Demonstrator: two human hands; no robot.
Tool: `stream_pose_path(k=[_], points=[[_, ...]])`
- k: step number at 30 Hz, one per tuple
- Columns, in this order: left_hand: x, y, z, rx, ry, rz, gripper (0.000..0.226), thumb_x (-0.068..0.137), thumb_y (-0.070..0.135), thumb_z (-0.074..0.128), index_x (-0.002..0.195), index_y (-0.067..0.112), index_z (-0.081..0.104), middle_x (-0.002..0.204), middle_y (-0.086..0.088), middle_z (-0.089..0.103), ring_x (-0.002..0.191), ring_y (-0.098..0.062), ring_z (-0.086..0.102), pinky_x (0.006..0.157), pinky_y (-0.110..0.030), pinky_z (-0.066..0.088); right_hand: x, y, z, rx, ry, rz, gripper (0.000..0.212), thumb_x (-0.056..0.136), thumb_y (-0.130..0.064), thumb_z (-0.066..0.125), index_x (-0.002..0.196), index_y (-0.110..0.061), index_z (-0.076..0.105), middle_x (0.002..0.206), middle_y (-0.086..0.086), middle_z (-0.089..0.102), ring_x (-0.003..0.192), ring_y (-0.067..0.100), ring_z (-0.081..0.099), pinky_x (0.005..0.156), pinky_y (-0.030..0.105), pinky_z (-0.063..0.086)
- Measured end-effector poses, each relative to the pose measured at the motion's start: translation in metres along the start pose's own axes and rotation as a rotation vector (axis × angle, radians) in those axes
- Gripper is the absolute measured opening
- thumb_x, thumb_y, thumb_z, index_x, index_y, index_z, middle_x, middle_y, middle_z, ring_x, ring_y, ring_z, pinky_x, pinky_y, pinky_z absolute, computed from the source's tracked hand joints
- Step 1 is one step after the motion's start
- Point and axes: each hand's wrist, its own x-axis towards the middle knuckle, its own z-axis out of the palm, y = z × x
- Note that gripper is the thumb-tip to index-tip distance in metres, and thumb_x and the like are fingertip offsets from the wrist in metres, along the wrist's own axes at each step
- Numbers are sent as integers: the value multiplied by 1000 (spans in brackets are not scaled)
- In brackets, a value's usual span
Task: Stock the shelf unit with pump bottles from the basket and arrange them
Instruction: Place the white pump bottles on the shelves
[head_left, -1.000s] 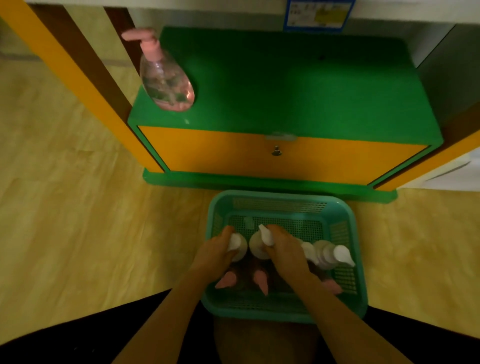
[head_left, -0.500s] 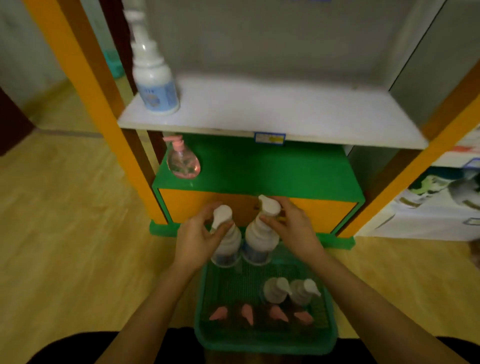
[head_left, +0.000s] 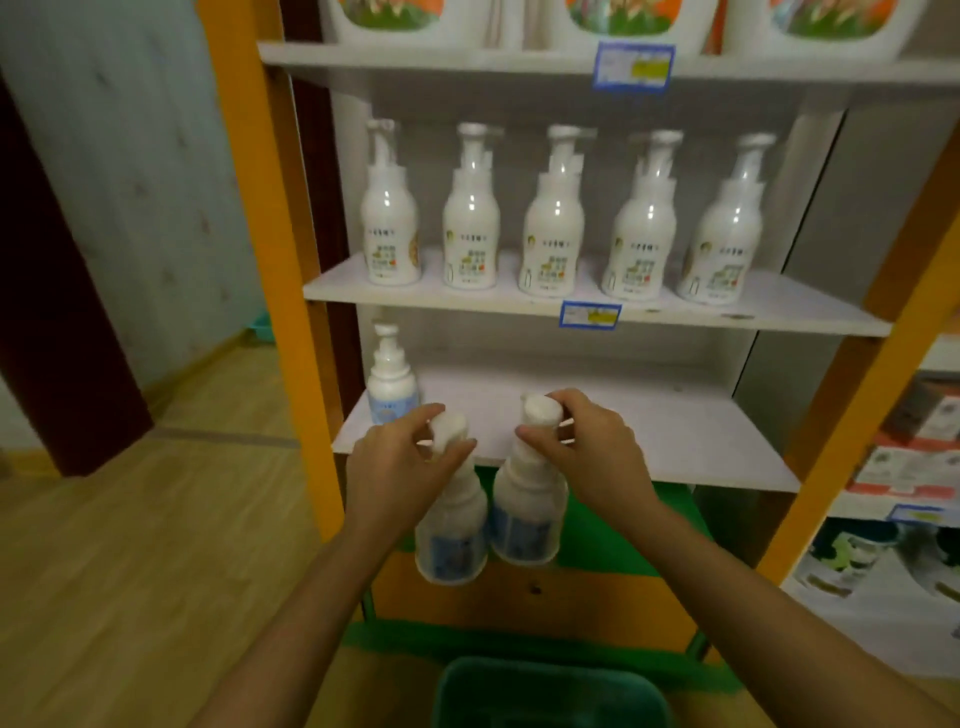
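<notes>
My left hand (head_left: 397, 470) grips the pump head of a white bottle with a blue label (head_left: 451, 535). A matching bottle (head_left: 527, 517) hangs from its pump head in my right hand (head_left: 589, 454). Both bottles are held side by side in the air, just in front of the edge of the lower white shelf (head_left: 675, 447). One identical bottle (head_left: 390, 376) stands upright at that shelf's left end. The green basket (head_left: 550, 691) shows only its far rim at the bottom of the view.
Several taller white pump bottles (head_left: 553, 228) line the shelf above. Large white jugs (head_left: 623, 21) fill the top shelf. Orange uprights (head_left: 260, 249) frame the unit. A green-topped orange cabinet (head_left: 519, 597) sits below. Boxes (head_left: 914, 447) fill the neighbouring unit on the right.
Both hands took one white bottle each out of the basket and lifted them up to the lower shelf's height. The view tilted upward from the basket to the shelves.
</notes>
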Motion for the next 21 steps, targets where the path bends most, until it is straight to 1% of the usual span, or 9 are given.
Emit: stream_pose_path(k=[3, 6, 10, 13, 15, 16, 17, 19, 21], points=[[13, 3, -20, -1, 17, -6, 56, 67, 56, 64, 113, 23, 63, 91, -4, 73, 74, -15, 66, 64, -31, 51, 29, -20, 0, -10, 38, -17, 34, 80, -43, 62, 103, -19, 56, 98, 3, 66, 90, 22, 62, 74, 38, 50], [23, 4, -36, -16, 37, -2, 58, 64, 55, 60, 112, 22, 64, 83, 0, 72, 73, -14, 65, 61, -28, 48, 60, -34, 9, -1, 73, -26, 36, 81, -42, 61, 106, -16, 56, 103, 9, 67, 96, 28, 61, 78, 39, 49], [33, -1, -48, -40, 69, -12, 53, 65, 52, 60, 109, 23, 65, 71, 9, 62, 61, -2, 53, 58, -30, 48, 92, -47, 31, 8, 69, 4, 38, 82, -42, 60, 109, -16, 54, 110, 11, 65, 102, 32, 59, 84, 42, 49], [38, -8, -53, -44, 76, -22, 47, 65, 51, 60, 104, 24, 66, 65, 15, 59, 59, 1, 54, 57, -32, 48, 107, -48, 52, -2, 66, 23, 36, 83, -39, 60, 109, -15, 53, 110, 11, 64, 103, 34, 58, 82, 40, 46], [42, -14, -55, -52, 70, -23, 45, 66, 50, 62, 102, 24, 66, 59, 17, 56, 60, -5, 58, 55, -34, 48, 112, -46, 69, -44, 53, -13, 34, 84, -37, 59, 109, -15, 53, 110, 11, 64, 103, 34, 58, 78, 37, 44], [43, -17, -55, -53, 65, -17, 42, 67, 49, 64, 102, 24, 66, 58, 18, 55, 66, -4, 60, 54, -34, 47, 114, -44, 77, -70, 50, -33, 33, 85, -36, 58, 109, -15, 53, 110, 10, 64, 102, 34, 58, 75, 35, 42], [44, -20, -54, -54, 60, -14, 39, 69, 47, 67, 100, 24, 66, 57, 18, 55, 72, 2, 59, 52, -31, 45, 115, -41, 85, -88, 55, -41, 32, 85, -36, 57, 108, -14, 53, 109, 11, 65, 100, 34, 58, 72, 33, 39], [46, -27, -53, -51, 60, -5, 33, 71, 42, 70, 97, 23, 67, 54, 17, 55, 74, 9, 57, 50, -26, 41, 121, -33, 96, -95, 89, -23, 33, 86, -37, 56, 105, -11, 53, 107, 12, 65, 98, 35, 59, 70, 33, 39], [47, -34, -51, -53, 64, -3, 32, 70, 41, 72, 98, 27, 66, 53, 23, 59, 76, 15, 56, 50, -16, 41, 127, -24, 104, -110, 103, -12, 33, 86, -37, 56, 104, -9, 53, 105, 14, 66, 96, 34, 61, 70, 33, 41]])
